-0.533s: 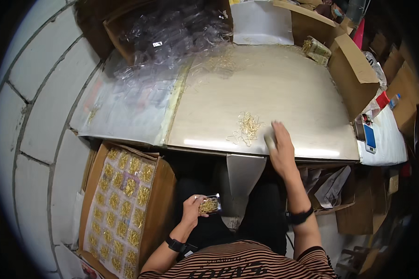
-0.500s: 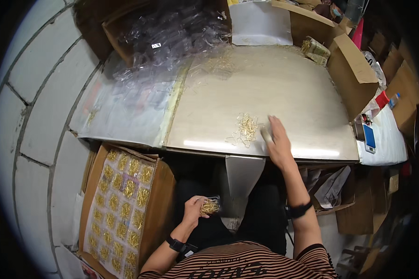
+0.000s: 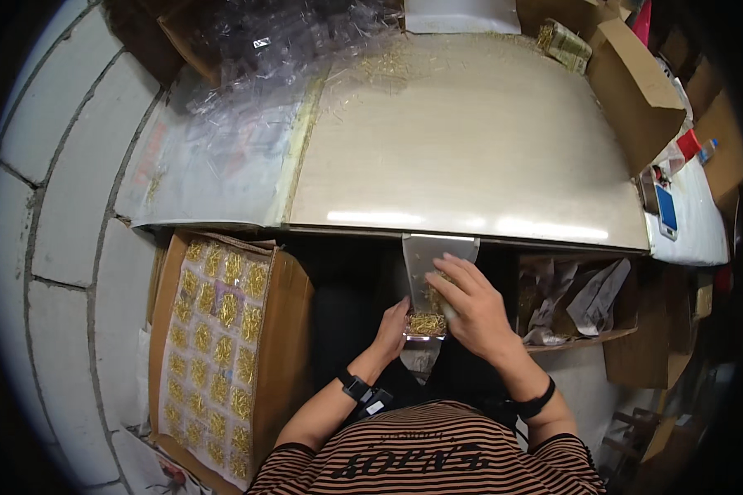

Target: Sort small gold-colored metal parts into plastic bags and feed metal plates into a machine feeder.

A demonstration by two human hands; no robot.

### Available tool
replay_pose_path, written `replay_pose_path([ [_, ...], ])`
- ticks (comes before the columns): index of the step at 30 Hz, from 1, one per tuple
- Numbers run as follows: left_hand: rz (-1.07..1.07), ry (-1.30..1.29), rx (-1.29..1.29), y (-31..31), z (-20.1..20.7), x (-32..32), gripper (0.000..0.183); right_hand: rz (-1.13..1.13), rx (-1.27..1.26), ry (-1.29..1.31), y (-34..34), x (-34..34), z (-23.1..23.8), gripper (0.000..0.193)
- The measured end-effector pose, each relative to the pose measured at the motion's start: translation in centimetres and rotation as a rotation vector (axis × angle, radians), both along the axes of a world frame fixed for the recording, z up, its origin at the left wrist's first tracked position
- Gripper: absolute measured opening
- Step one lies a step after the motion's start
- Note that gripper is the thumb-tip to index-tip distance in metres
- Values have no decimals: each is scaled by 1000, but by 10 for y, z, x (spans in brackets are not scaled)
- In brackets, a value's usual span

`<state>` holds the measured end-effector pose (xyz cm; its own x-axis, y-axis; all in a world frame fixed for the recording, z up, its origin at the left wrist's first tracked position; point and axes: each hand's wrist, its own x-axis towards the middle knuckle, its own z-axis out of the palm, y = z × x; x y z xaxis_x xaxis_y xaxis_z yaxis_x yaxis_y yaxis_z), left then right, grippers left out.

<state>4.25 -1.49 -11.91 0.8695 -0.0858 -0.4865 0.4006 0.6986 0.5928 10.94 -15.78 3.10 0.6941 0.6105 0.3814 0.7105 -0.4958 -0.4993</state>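
Note:
Above my lap, my left hand (image 3: 390, 332) is closed on the side of a small clear plastic box, which holds a heap of thin gold-coloured wire pieces (image 3: 426, 323). A pale chute (image 3: 419, 252) slopes from the table's front edge down to the box, with a few more gold pieces on its lower part. My right hand (image 3: 480, 318) is at the chute's lower right side, its fingers stretched out over the chute and the box. Its thumb and palm are largely hidden.
An open carton (image 3: 285, 322) at the left holds rows of filled clear boxes (image 3: 223, 351). Empty clear boxes (image 3: 264, 58) lie piled at the table's far left. A wrapped bundle (image 3: 564, 47), cardboard (image 3: 636, 91) and a blue-screened phone (image 3: 666, 210) are on the right.
My right hand has come from the tabletop down to the chute, and the loose gold pile has left the table. My left hand has moved right and up, bringing the box under the chute.

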Motion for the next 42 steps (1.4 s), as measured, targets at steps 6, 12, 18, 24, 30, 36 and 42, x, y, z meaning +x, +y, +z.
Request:
replay_pose_path([
  [6,-66,59,7,-4,-11,-12,38,-57,133,253,-52,-21,-31,33],
  [12,-135,106,41,13,-18,-36,38,19,93,469,-47,-49,-47,30],
  [18,-151,82,156,24,34,-39,35,33,137,434,-25,-50,-47,38],
  [24,-64,-141,317,12,61,-28,35,209,33,165,4,-48,-39,51],
  [30,121,-130,182,14,71,-24,35,166,-45,-25,4,-54,-29,51],
  [36,161,-134,131,6,79,-23,29,140,-33,-75,9,-49,-26,42],
  [42,146,-153,205,11,82,-24,20,229,148,8,0,-44,-34,52],
])
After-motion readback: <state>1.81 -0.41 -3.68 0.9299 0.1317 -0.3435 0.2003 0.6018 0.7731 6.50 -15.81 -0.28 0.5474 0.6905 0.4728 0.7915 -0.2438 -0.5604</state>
